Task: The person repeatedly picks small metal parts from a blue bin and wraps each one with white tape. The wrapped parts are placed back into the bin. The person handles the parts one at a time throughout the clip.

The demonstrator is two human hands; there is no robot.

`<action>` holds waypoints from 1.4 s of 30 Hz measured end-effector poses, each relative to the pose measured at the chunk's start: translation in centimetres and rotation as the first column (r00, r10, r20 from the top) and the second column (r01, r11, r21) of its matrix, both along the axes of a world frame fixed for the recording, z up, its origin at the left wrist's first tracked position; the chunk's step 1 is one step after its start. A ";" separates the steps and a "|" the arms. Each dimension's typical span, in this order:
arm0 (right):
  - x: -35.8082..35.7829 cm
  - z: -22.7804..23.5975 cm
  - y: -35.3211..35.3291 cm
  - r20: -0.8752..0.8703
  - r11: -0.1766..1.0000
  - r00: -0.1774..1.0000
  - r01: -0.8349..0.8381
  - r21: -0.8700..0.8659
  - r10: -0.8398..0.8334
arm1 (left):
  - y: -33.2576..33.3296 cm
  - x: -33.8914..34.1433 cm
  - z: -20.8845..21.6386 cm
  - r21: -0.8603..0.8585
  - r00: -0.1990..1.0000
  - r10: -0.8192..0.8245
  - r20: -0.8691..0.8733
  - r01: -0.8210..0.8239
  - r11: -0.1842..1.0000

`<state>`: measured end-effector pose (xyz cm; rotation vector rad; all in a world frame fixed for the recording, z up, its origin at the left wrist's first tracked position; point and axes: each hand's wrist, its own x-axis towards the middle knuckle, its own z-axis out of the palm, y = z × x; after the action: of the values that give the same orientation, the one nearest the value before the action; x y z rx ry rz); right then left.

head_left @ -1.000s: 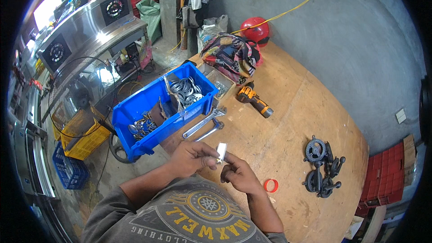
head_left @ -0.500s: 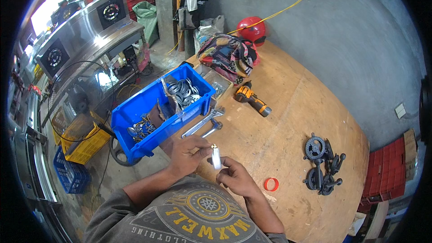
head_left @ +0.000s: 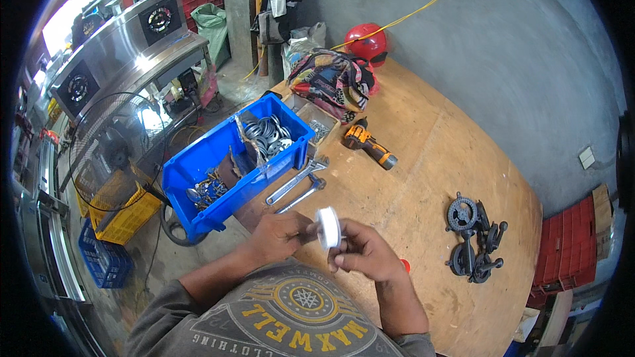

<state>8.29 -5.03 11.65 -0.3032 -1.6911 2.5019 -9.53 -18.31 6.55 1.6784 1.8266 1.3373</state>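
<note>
We take the white spool (head_left: 330,228) as the centre of the clock. It stands on edge in the air, between the two hands and just beyond the grey shirt (head_left: 291,304). At 9 o'clock, the left hand (head_left: 279,235) has its fingers bent and its fingertips drawn together at the spool's left side; we cannot tell whether they grip it. At 4 o'clock, the right hand (head_left: 365,249) curls its fingers and pinches the spool from the right (the spool partly hides the fingertips).

On the wooden table (head_left: 410,205) we find an adjustable wrench (head_left: 289,189) at 11 o'clock, an orange-and-black cordless drill (head_left: 369,144) at 1 o'clock and black metal parts (head_left: 468,259) at 3 o'clock. At 4 o'clock we see a red ring (head_left: 405,266), partly covered by the right wrist. At 10 o'clock sits a blue bin (head_left: 192,215) with metal rings (head_left: 267,135) inside.
</note>
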 end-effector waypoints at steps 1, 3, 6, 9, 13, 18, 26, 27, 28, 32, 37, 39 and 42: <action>-0.3 0.1 0.8 0.012 1.000 1.000 -0.007 0.003 0.007 | -0.3 0.0 0.3 -0.058 0.997 -0.075 -0.012 0.075 0.996; -1.3 -0.3 1.9 0.031 0.999 0.999 0.032 -0.006 -0.032 | -0.3 0.1 0.6 0.014 0.979 -0.190 0.079 0.190 0.982; -2.4 -1.2 2.9 -0.028 0.996 0.999 0.018 -0.088 -0.020 | -0.5 0.2 0.5 0.087 0.950 -0.247 0.192 0.235 0.968; -2.8 -2.7 2.6 0.064 0.998 0.996 0.064 -0.026 -0.063 | -0.8 0.1 0.2 0.156 0.935 -0.220 0.278 0.182 0.971; -2.0 -4.4 1.1 0.153 1.000 0.988 -0.004 0.012 0.002 | -1.0 -0.4 -0.2 0.230 0.904 -0.154 0.399 0.064 0.971; -0.3 -4.9 -1.5 0.103 0.996 0.992 -0.070 -0.060 0.076 | -0.2 -1.6 -0.8 0.254 0.895 -0.011 0.446 -0.115 0.960; 1.2 -2.6 -2.9 0.052 0.996 0.997 -0.053 -0.075 0.057 | 0.5 -2.3 -0.8 0.191 0.878 0.038 0.477 -0.145 0.971; 1.3 -2.2 -3.2 0.011 0.996 0.998 -0.054 -0.076 0.055 | 0.5 -2.2 -0.5 0.175 0.924 0.067 0.376 -0.141 0.974; 1.4 -1.8 -3.2 0.011 0.995 0.999 -0.046 -0.083 0.047 | 0.5 -2.2 -0.2 0.157 0.957 0.086 0.277 -0.133 0.978; 2.2 0.1 -2.1 0.026 0.992 0.999 -0.031 -0.123 0.035 | 0.2 -1.2 1.1 0.191 0.999 0.011 0.042 -0.019 0.981; 1.0 0.5 0.2 -0.085 0.997 0.996 -0.029 -0.077 0.022 | -0.3 -0.3 2.2 0.105 0.993 -0.067 -0.099 0.077 0.991; 0.3 0.2 0.7 -0.095 0.990 0.995 -0.003 -0.141 -0.011 | -0.5 -0.1 2.4 0.111 0.989 -0.121 -0.089 0.131 0.985; -0.9 -0.5 1.2 -0.063 0.989 0.996 0.062 -0.133 -0.071 | -0.9 0.1 2.5 0.177 0.981 -0.192 -0.022 0.193 0.965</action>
<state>7.44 -3.86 11.18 -0.2779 -1.4710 2.5490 -9.40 -19.21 9.02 1.8958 1.5370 1.4492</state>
